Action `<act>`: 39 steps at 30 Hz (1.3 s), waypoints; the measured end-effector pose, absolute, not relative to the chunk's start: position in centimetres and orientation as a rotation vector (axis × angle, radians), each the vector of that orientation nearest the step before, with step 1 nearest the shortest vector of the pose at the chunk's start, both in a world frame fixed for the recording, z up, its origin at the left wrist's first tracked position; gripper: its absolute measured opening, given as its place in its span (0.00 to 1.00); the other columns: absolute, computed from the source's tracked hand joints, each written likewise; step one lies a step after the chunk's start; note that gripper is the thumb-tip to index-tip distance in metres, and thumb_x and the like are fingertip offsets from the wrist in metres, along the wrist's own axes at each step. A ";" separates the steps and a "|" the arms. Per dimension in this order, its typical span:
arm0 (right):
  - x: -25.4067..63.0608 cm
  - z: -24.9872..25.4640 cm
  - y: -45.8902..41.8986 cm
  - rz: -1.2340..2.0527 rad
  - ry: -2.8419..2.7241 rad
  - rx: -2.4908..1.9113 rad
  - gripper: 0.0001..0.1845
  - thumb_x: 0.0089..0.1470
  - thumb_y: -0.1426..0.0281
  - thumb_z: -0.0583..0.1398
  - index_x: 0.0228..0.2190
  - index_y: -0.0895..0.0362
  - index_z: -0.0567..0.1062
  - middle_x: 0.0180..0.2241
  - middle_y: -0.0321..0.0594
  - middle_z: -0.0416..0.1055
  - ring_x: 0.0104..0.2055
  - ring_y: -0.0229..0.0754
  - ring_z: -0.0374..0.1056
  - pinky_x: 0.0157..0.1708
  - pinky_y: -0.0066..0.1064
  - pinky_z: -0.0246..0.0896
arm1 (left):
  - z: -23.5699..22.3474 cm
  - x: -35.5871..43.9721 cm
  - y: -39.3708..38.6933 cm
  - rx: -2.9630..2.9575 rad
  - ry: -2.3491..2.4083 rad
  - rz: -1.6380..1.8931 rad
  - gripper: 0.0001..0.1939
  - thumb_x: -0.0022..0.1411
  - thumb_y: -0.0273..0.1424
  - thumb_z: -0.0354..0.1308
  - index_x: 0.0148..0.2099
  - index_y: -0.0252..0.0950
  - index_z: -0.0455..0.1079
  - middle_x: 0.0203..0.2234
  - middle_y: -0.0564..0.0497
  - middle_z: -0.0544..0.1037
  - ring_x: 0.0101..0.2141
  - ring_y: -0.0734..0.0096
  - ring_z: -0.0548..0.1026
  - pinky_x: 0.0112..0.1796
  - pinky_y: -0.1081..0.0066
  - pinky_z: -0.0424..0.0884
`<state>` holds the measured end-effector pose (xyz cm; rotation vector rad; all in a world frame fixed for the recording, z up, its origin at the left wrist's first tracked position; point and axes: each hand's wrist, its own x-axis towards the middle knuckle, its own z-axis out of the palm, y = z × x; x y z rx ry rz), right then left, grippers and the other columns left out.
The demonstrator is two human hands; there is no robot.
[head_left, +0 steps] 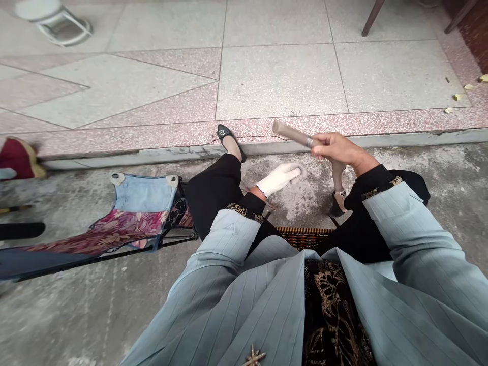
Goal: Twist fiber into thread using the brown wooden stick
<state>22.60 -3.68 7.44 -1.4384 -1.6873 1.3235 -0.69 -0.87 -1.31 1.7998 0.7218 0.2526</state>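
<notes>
My right hand (pixel 335 150), bare, is closed around one end of a thick tan stick (pixel 290 133). A band that looks like wound wire circles the stick close to my fingers, and its blunt far end points up and left. My left hand (pixel 281 179) wears a white knitted glove and sits lower, apart from the stick. Its fingers are closed on a small greyish rounded thing (pixel 302 172), blurred, whose kind I cannot make out. Both hands are in the air between my knees.
I sit on a woven seat (pixel 305 237), one shoe (pixel 226 134) against the step edge (pixel 171 155). A folding lounger (pixel 129 223) stands on the left. A white stool (pixel 61 25) is at the upper left, and furniture legs (pixel 372 18) at the upper right.
</notes>
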 end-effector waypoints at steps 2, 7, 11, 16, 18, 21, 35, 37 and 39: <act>22.9 6.8 -3.2 1.222 -1.519 -1.575 0.10 0.54 0.65 0.60 0.35 0.59 0.73 0.28 0.39 0.69 0.27 0.37 0.63 0.30 0.31 0.60 | -1.6 -0.4 -1.6 1.776 0.640 0.163 0.23 0.67 0.47 0.46 0.44 0.33 0.72 0.22 0.53 0.68 0.23 0.76 0.66 0.25 0.76 0.64; 23.4 5.6 -2.7 0.804 -1.660 -2.056 0.12 0.55 0.64 0.61 0.38 0.59 0.75 0.32 0.44 0.73 0.33 0.44 0.67 0.33 0.35 0.60 | -0.8 0.1 -2.4 1.934 0.567 0.094 0.19 0.66 0.43 0.48 0.35 0.32 0.71 0.26 0.52 0.71 0.27 0.74 0.66 0.31 0.74 0.64; 23.0 5.2 -3.0 0.615 -2.027 -2.262 0.15 0.57 0.64 0.61 0.44 0.59 0.75 0.39 0.50 0.74 0.38 0.49 0.68 0.36 0.37 0.60 | 0.7 -0.3 -2.4 1.959 0.593 0.126 0.16 0.66 0.39 0.48 0.37 0.34 0.72 0.30 0.52 0.74 0.29 0.74 0.68 0.34 0.74 0.63; 21.5 4.3 -3.4 0.938 -2.418 -2.276 0.11 0.54 0.68 0.64 0.39 0.59 0.78 0.36 0.50 0.74 0.36 0.49 0.69 0.35 0.38 0.60 | 1.2 -1.4 -1.6 2.109 0.719 0.188 0.17 0.66 0.40 0.48 0.38 0.34 0.73 0.28 0.53 0.74 0.28 0.72 0.68 0.33 0.73 0.61; 20.8 4.1 -3.8 1.078 -2.533 -2.195 0.08 0.52 0.69 0.65 0.35 0.59 0.79 0.34 0.48 0.74 0.35 0.48 0.70 0.34 0.38 0.59 | 1.0 -1.7 -1.1 2.155 0.759 0.216 0.17 0.66 0.39 0.47 0.39 0.34 0.73 0.29 0.52 0.75 0.30 0.70 0.69 0.34 0.72 0.61; 20.4 4.3 -4.2 1.386 -2.601 -1.963 0.06 0.50 0.69 0.66 0.33 0.56 0.80 0.33 0.42 0.75 0.34 0.44 0.69 0.33 0.34 0.57 | 0.5 -2.1 -0.2 2.163 0.838 0.284 0.17 0.65 0.39 0.47 0.41 0.35 0.73 0.30 0.52 0.75 0.32 0.68 0.71 0.36 0.71 0.61; 22.4 4.8 -2.7 1.186 -1.579 -1.814 0.13 0.56 0.59 0.62 0.35 0.57 0.73 0.29 0.41 0.68 0.29 0.41 0.63 0.32 0.41 0.67 | -1.1 -0.8 -1.4 2.021 0.697 0.160 0.18 0.65 0.40 0.48 0.38 0.33 0.72 0.23 0.54 0.69 0.26 0.74 0.65 0.30 0.74 0.60; 22.3 4.2 -2.6 1.024 -1.706 -1.983 0.10 0.56 0.62 0.62 0.35 0.57 0.74 0.32 0.44 0.70 0.33 0.44 0.65 0.35 0.42 0.65 | -0.9 -0.8 -1.3 2.099 0.691 0.152 0.18 0.66 0.40 0.47 0.38 0.34 0.73 0.25 0.53 0.71 0.27 0.73 0.66 0.31 0.74 0.60; 22.0 3.7 -2.6 0.883 -1.868 -2.101 0.11 0.56 0.64 0.62 0.38 0.58 0.75 0.36 0.47 0.73 0.36 0.47 0.67 0.37 0.41 0.64 | -0.7 -0.9 -1.2 2.214 0.690 0.118 0.17 0.67 0.39 0.46 0.38 0.35 0.73 0.28 0.51 0.73 0.28 0.71 0.67 0.31 0.73 0.60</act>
